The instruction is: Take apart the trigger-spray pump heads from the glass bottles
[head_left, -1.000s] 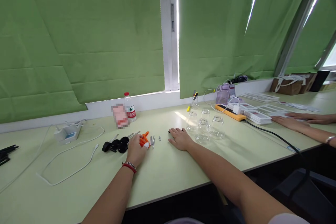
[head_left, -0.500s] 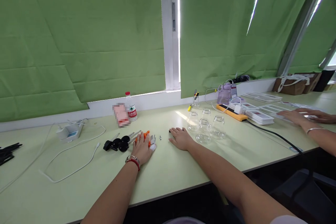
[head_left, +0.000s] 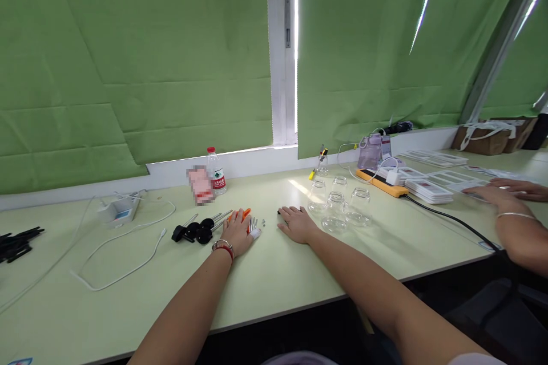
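Note:
My left hand (head_left: 237, 232) lies palm down with its fingers stretched over an orange piece (head_left: 245, 214); most of that piece is hidden, so I cannot tell its kind. Several thin metal rods (head_left: 254, 224) lie by its thumb, which has a white wrap. To its left are several round black knobs (head_left: 205, 234) with metal shafts. My right hand (head_left: 297, 224) rests flat on the table (head_left: 282, 285), fingers forward, with a small dark object at its fingertips. Tiny metal bits (head_left: 264, 222) lie between both hands. Just right of my right hand stand several clear glass jars (head_left: 336, 221).
A water bottle (head_left: 217, 174) stands at the back. White cables and an adapter (head_left: 117, 212) lie left, beside black sticks (head_left: 19, 244). On the right are an orange power strip (head_left: 381, 183), a purple bottle (head_left: 370, 152), stacked white frames (head_left: 428, 190) and another person's hand (head_left: 488, 193).
The left hand shifts slightly over the orange piece, now showing a longer orange edge beyond the fingers. The right hand stays put on the table. The view has turned slightly left.

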A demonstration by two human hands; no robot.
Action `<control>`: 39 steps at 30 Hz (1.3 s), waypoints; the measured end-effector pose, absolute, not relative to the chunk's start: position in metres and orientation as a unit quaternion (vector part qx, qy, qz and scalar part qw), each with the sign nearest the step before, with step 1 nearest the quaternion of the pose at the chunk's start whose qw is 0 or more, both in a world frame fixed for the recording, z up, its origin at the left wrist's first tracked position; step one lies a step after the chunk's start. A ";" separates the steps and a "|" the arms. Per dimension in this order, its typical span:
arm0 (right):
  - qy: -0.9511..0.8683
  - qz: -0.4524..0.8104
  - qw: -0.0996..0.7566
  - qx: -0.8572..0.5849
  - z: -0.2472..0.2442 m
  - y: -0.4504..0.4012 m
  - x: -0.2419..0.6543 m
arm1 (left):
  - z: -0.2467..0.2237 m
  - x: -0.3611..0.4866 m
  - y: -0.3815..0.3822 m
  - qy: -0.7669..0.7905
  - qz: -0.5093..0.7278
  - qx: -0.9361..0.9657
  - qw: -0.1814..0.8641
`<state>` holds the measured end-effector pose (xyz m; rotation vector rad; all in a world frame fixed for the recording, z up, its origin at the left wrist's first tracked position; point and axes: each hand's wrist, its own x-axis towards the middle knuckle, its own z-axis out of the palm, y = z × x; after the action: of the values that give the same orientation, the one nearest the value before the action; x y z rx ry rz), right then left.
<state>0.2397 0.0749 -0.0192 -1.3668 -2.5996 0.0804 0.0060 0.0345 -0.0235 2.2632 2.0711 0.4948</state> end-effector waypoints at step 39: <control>-0.886 -0.013 0.152 -0.439 -0.020 0.069 0.240 | -0.006 0.039 0.017 0.601 0.078 0.792 -0.075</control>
<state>0.2403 0.0693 -0.0199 -1.2588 -2.5418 -0.0362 0.0385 0.0167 -0.0059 2.6125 1.9847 0.2576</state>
